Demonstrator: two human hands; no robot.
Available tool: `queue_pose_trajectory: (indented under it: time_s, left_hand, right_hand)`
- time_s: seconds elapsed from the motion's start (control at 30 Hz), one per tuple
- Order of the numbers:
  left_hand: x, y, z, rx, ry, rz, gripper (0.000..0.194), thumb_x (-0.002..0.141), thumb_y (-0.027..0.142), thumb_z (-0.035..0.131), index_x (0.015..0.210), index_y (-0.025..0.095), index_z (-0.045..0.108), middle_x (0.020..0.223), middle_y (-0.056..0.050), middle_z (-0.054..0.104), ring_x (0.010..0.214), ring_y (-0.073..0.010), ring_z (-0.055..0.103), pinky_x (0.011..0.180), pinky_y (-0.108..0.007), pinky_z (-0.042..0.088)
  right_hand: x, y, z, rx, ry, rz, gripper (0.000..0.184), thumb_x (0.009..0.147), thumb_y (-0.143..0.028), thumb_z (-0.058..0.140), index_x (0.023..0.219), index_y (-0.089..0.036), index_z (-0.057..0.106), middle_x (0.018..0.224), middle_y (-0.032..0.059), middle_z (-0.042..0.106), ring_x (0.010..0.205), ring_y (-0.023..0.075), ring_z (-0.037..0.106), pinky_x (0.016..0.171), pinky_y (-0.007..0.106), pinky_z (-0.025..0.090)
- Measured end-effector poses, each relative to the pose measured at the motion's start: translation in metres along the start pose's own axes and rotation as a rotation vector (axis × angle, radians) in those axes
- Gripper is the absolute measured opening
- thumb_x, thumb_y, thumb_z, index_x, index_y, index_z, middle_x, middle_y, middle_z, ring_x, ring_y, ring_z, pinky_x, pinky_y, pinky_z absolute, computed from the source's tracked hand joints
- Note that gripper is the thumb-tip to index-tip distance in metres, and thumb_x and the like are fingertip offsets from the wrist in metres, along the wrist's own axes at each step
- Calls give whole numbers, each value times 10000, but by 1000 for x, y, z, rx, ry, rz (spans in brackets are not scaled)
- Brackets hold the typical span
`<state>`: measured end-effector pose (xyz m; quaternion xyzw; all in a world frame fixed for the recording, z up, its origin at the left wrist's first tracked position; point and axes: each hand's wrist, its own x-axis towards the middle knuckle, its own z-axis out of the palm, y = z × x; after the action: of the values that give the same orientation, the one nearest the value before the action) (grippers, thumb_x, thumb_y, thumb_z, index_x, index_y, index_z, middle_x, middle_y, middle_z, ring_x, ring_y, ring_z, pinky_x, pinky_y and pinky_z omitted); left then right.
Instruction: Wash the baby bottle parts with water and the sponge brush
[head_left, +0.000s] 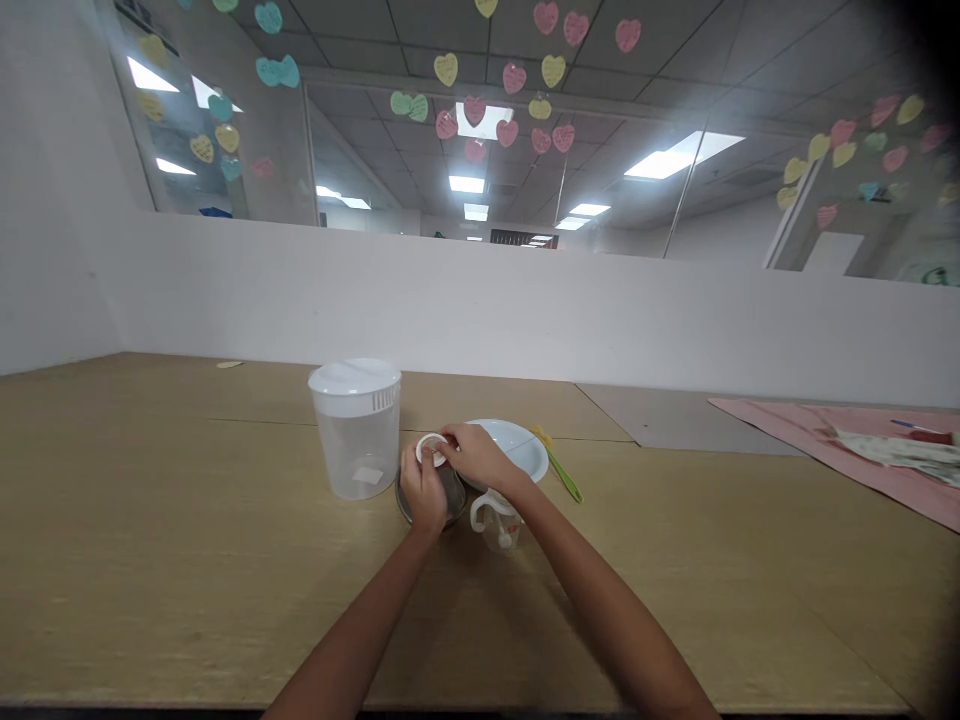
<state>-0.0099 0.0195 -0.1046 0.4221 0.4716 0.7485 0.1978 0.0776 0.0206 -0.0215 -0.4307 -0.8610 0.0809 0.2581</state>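
Both my hands hold a small white round piece point(430, 441) with a raised rim; its exact kind is not clear. My left hand point(422, 488) curls around its left side, thumb inside the rim. From the right, my right hand point(474, 452) pinches its edge. Below them is a dark round metal pan point(454, 494), partly covered by my left hand. Close to my right wrist stands a clear measuring cup point(500, 528) with a white handle. A white plate point(529, 455) lies behind my right hand.
A translucent bucket with a white lid point(355, 430) stands to the left of my hands. To the right lies a green-handled brush point(564, 474). Farther right, a pink cloth point(795, 425) has items on it. A white wall point(480, 310) borders the table's back.
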Motion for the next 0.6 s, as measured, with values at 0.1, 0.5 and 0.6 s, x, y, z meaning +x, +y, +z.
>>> queue_pose_trajectory:
  time_s: [0.1,0.5,0.6]
  left_hand:
    - [-3,7,-1,-41,-51,-7,334,808,476,400,907,197,557,894,-35,597,806,-154,563,662,-244,454]
    - [-4,5,-1,25,-67,5,350,761,501,466,859,181,567,649,13,519,530,-103,469,501,-204,405]
    - [-4,7,-1,-6,-73,-10,344,740,500,491,844,182,572,652,15,523,532,-101,473,511,-209,411]
  right_hand:
    - [0,1,1,-17,47,-23,224,830,-255,431,820,-152,630,782,47,640,676,116,511,607,209,303]
    - [1,4,3,-132,103,102,207,772,-253,471,708,-170,648,673,39,623,593,111,472,551,221,253]
    - [1,3,2,-148,107,131,203,770,-261,481,704,-171,650,669,42,621,594,114,475,546,224,250]
